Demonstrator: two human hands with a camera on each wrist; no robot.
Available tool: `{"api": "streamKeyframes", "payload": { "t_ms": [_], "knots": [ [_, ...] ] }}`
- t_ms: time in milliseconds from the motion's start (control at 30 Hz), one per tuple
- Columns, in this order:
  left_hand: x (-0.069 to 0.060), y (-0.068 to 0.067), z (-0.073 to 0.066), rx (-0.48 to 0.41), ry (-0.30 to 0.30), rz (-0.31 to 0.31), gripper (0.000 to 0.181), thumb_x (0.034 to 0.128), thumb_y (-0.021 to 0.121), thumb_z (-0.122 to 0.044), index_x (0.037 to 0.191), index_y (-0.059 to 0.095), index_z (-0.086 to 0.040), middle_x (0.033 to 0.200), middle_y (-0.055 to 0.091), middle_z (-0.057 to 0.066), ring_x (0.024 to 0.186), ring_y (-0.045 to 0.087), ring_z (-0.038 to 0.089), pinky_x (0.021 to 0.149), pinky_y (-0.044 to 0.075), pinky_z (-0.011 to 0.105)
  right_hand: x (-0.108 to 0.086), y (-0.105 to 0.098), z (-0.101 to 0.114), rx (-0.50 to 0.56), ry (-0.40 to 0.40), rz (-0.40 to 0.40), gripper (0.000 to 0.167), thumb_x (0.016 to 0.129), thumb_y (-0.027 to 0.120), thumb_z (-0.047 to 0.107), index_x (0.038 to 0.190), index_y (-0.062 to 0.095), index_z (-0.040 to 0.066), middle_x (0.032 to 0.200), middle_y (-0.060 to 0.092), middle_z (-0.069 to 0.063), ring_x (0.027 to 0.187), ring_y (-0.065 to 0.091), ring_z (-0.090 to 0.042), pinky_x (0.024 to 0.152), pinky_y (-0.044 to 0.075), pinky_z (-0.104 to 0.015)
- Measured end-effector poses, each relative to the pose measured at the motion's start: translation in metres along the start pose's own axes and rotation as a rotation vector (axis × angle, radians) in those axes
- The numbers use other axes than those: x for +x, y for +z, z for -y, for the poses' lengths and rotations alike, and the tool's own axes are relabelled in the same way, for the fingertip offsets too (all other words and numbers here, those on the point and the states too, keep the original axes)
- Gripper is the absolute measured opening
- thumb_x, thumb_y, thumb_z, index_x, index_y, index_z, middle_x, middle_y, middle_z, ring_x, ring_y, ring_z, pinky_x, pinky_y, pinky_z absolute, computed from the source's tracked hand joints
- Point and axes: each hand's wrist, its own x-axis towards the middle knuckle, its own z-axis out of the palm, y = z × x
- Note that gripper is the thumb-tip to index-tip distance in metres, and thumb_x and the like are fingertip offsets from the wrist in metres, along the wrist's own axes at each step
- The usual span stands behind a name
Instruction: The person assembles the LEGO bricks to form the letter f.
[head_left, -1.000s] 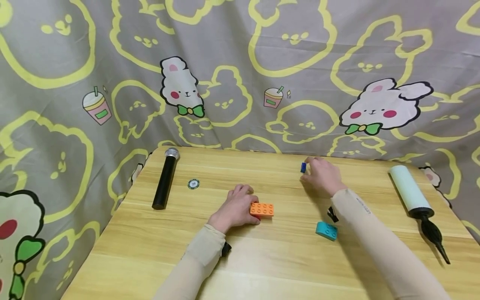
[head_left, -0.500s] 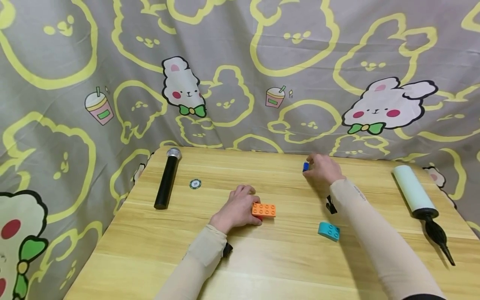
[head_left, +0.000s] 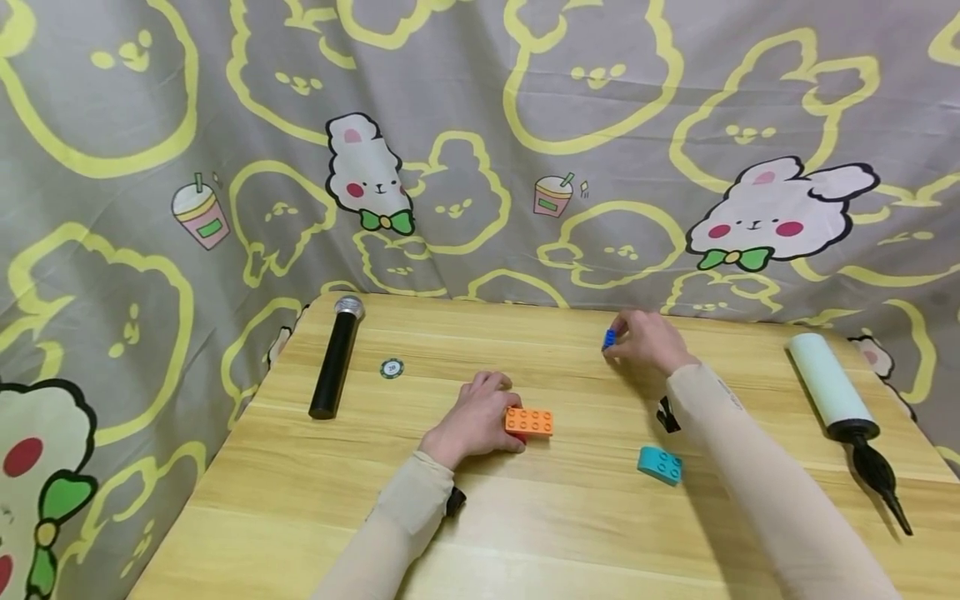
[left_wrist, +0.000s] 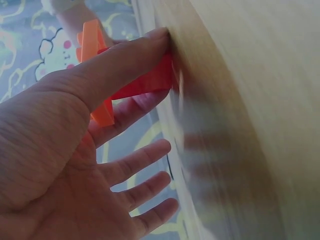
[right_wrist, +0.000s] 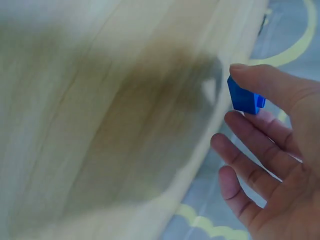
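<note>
My left hand pinches a red brick between thumb and index finger, low at the tabletop, the other fingers spread. An orange eight-stud brick sits on top of the red one, which it mostly hides in the head view. Toward the back of the table, my right hand holds a small blue brick between thumb and fingertips. In the right wrist view the blue brick shows its stud side toward the palm. A teal brick with a curved end lies in front of the right hand.
A black microphone lies at the left of the wooden table, with a round chip beside it. On the right side lies a pale green hand pump with a black nozzle. A patterned curtain hangs behind.
The blue brick has tilted in the right hand's fingers, which have shifted slightly. The left hand and its two bricks stay in place; the head view has shifted a little.
</note>
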Motion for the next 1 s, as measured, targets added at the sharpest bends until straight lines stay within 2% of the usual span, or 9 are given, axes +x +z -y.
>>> {"api": "streamKeyframes", "payload": {
  "t_ms": [133, 267, 433, 633, 800, 1000],
  "knots": [
    [-0.001, 0.000, 0.001, 0.002, -0.004, 0.001, 0.049, 0.0727, 0.087, -0.042, 0.112, 0.071, -0.017, 0.139, 0.048, 0.010, 0.128, 0.036, 0.029, 0.099, 0.034, 0.048, -0.004, -0.004, 0.017, 0.010, -0.078, -0.030, 0.034, 0.076, 0.085, 0.022, 0.097, 0.064, 0.005, 0.098, 0.066, -0.012, 0.086, 0.059, -0.029, 0.078, 0.048, -0.048],
    [-0.001, 0.001, 0.002, 0.001, -0.003, 0.001, 0.051, 0.0723, 0.087, -0.042, 0.112, 0.071, -0.016, 0.139, 0.048, 0.010, 0.128, 0.036, 0.029, 0.099, 0.034, 0.048, -0.010, -0.010, 0.044, 0.027, -0.185, -0.067, 0.032, 0.074, 0.085, 0.017, 0.094, 0.064, 0.005, 0.097, 0.066, -0.015, 0.088, 0.060, -0.030, 0.080, 0.049, -0.047],
    [-0.001, 0.001, 0.002, 0.002, -0.006, 0.001, 0.051, 0.0717, 0.088, -0.043, 0.112, 0.071, -0.016, 0.138, 0.048, 0.010, 0.128, 0.036, 0.030, 0.099, 0.034, 0.048, -0.026, -0.011, 0.084, 0.014, -0.363, -0.092, 0.030, 0.072, 0.087, 0.017, 0.093, 0.066, 0.011, 0.094, 0.069, -0.005, 0.090, 0.065, -0.027, 0.082, 0.050, -0.045],
    [0.000, 0.001, 0.002, -0.001, -0.010, 0.013, 0.051, 0.0716, 0.088, -0.042, 0.111, 0.071, -0.015, 0.138, 0.048, 0.010, 0.127, 0.037, 0.030, 0.098, 0.035, 0.048, -0.052, -0.003, 0.123, -0.020, -0.526, -0.061, 0.033, 0.071, 0.089, 0.024, 0.094, 0.068, 0.015, 0.089, 0.071, 0.003, 0.080, 0.066, -0.016, 0.074, 0.052, -0.037],
    [0.001, 0.001, 0.001, -0.009, -0.008, 0.019, 0.051, 0.0728, 0.087, -0.042, 0.113, 0.071, -0.016, 0.137, 0.048, 0.010, 0.127, 0.036, 0.030, 0.098, 0.035, 0.050, -0.067, 0.008, 0.137, -0.070, -0.582, -0.008, 0.032, 0.071, 0.087, 0.031, 0.093, 0.067, 0.018, 0.087, 0.072, 0.006, 0.069, 0.061, -0.010, 0.074, 0.049, -0.038],
    [0.002, 0.001, 0.001, -0.013, -0.010, 0.018, 0.055, 0.0742, 0.086, -0.043, 0.119, 0.070, -0.016, 0.136, 0.047, 0.009, 0.127, 0.035, 0.030, 0.098, 0.034, 0.050, -0.073, 0.018, 0.139, -0.109, -0.593, 0.016, 0.032, 0.072, 0.086, 0.036, 0.091, 0.066, 0.022, 0.085, 0.071, 0.008, 0.063, 0.053, -0.005, 0.077, 0.046, -0.043]
  ]
}}
